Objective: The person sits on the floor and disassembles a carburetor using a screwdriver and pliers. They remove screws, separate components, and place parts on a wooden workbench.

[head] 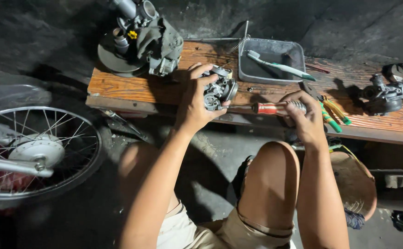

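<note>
Two hands are seen at work over a low wooden counter [132,87]: a small metal carburetor [219,90] is gripped by the left hand [194,102], fingers closed round its body, just above the counter's front edge. A screwdriver [261,108] with a red-and-clear handle is clasped in the closed right hand [305,117], its shaft laid level and its tip set against the carburetor's side. A grey metal tray [294,55] holding a toothbrush [280,67] is seen behind, green-handled pliers [330,115] beside the right hand, engine parts [141,37] at the counter's left end, and a spoked wheel [40,152] on the floor.
</note>
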